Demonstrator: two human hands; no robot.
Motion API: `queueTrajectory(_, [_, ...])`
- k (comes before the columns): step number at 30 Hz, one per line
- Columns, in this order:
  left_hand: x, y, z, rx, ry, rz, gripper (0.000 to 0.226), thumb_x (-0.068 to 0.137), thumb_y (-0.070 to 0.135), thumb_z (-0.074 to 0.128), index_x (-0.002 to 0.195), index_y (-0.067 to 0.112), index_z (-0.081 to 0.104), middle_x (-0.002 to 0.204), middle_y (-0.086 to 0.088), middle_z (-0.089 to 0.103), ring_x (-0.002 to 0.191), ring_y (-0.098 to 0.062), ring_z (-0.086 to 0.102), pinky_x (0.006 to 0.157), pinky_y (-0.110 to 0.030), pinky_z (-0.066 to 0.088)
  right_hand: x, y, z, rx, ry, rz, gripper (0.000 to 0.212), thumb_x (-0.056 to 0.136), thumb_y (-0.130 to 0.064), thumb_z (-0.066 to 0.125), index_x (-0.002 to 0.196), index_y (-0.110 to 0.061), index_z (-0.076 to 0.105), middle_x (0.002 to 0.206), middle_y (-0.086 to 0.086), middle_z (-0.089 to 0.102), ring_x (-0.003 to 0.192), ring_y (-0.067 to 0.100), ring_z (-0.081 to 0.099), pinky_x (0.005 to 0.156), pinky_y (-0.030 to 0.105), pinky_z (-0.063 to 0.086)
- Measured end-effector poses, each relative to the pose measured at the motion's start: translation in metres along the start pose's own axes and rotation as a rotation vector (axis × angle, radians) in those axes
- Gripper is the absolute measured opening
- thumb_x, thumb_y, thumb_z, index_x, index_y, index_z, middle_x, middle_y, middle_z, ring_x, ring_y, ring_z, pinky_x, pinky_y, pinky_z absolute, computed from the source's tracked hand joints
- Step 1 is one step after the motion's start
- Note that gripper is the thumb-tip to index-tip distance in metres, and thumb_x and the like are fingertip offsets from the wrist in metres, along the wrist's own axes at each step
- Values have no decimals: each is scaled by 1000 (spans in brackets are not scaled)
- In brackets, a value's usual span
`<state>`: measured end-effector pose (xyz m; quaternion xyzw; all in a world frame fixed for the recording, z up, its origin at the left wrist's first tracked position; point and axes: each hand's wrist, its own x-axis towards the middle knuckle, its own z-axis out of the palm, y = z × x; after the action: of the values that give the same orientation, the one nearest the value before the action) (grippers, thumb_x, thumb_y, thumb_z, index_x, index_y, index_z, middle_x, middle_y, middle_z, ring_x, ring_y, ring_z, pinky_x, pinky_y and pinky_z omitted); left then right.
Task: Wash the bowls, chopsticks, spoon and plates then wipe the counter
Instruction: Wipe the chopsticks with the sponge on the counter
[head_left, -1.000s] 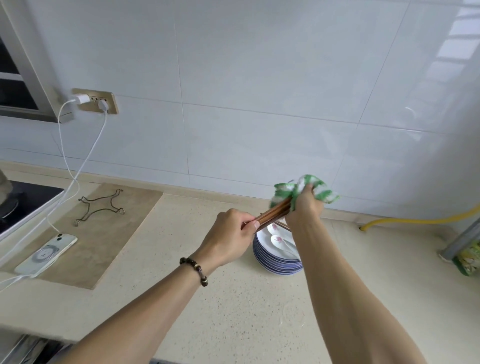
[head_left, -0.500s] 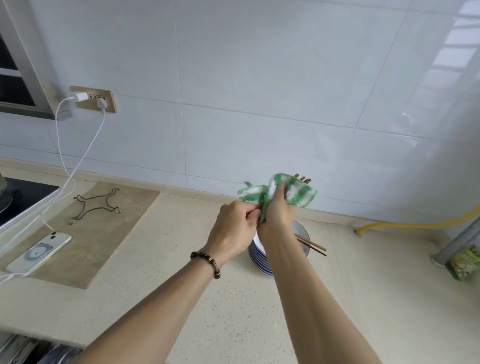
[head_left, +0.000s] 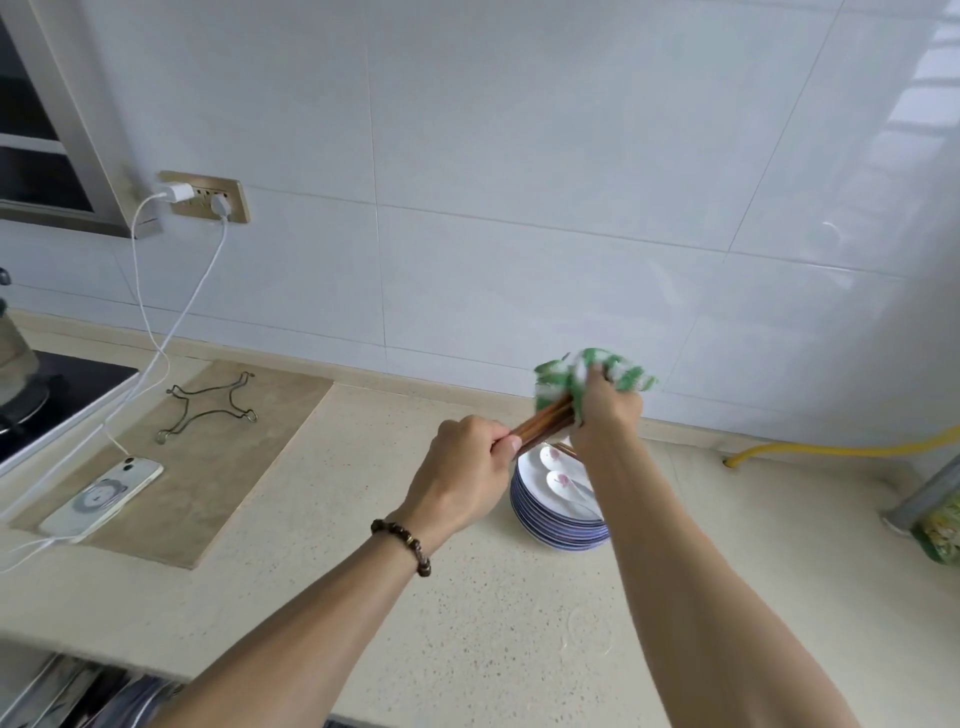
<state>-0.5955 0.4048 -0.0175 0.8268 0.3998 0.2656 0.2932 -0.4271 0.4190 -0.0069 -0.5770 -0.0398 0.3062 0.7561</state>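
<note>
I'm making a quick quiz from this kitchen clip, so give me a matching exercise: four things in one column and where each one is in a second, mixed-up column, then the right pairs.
Things:
1. chopsticks
2. cloth
3. spoons
4. phone

Places:
A. lying on the stack of plates
B. held in the left hand at the near end
C. on the brown mat, cable attached
D. bunched in the right hand around the far end of the sticks

Pairs: 1-B, 2-D, 3-A, 4-C
</note>
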Motion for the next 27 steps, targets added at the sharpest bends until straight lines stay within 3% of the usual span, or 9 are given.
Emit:
queueTrajectory(4, [17,5,-1,30,94,-43,40,101,17,54,61,16,55,56,2,51,46,-9,44,40,-15,32,-35,40,11,-113,-199,-10,12,94,-15,70,86,-7,64,86,12,70,74,25,67,68,36,56])
queueTrajectory(7, [17,-8,0,-106,31,-146,41,102,20,55,62,10,58,60,-4,60,47,-11,51,40,-14,29,-36,47,3,-119,-324,27,10,95,-10,68,98,-1,66,95,19,72,84,32,72,78,48,60])
queueTrajectory(11, [5,-11,8,-305,6,-224,44,103,21,54,67,-1,63,53,3,60,36,1,45,43,-19,32,-27,29,5,-20,-241,-4,8,99,-7,61,94,-1,64,87,16,73,67,23,72,61,35,60])
queueTrajectory(14, [10,-12,4,-261,114,-223,49,102,16,53,53,13,51,53,1,54,44,-8,45,40,-15,29,-56,42,4,-135,-346,43,7,99,-7,61,96,-2,64,92,18,73,82,31,73,75,45,60])
queueTrajectory(16, [6,-17,-3,-243,63,-179,49,101,16,53,52,15,50,53,1,54,44,-8,44,42,-17,30,-61,45,-3,-115,-364,74,12,98,-1,59,108,5,61,98,21,72,87,34,73,80,49,61])
queueTrajectory(19, [-17,-22,-9,-229,-91,-98,45,102,20,54,59,12,59,55,2,59,37,-2,41,43,-17,32,-34,27,-13,95,-166,101,25,97,-4,62,120,5,59,107,23,72,88,34,75,83,53,60])
queueTrajectory(21, [-28,-26,-11,-180,-80,-49,41,102,22,55,63,9,61,59,-6,64,41,-4,43,44,-19,34,-26,18,-15,165,-80,136,31,99,-13,61,127,0,58,114,22,71,99,35,73,87,55,58])
queueTrajectory(23, [-31,-32,-12,-122,-14,-24,40,101,24,57,65,8,62,60,-11,64,46,-12,47,46,-29,37,-44,27,-15,133,-126,158,27,102,-15,56,125,-1,59,107,18,73,92,34,73,83,53,59])
queueTrajectory(27, [-38,-37,-13,-134,-28,-49,38,101,23,57,66,9,64,59,-7,62,48,-16,49,44,-21,34,-91,55,-27,-69,-256,207,19,97,-6,63,113,4,65,95,18,76,80,30,73,79,49,61])
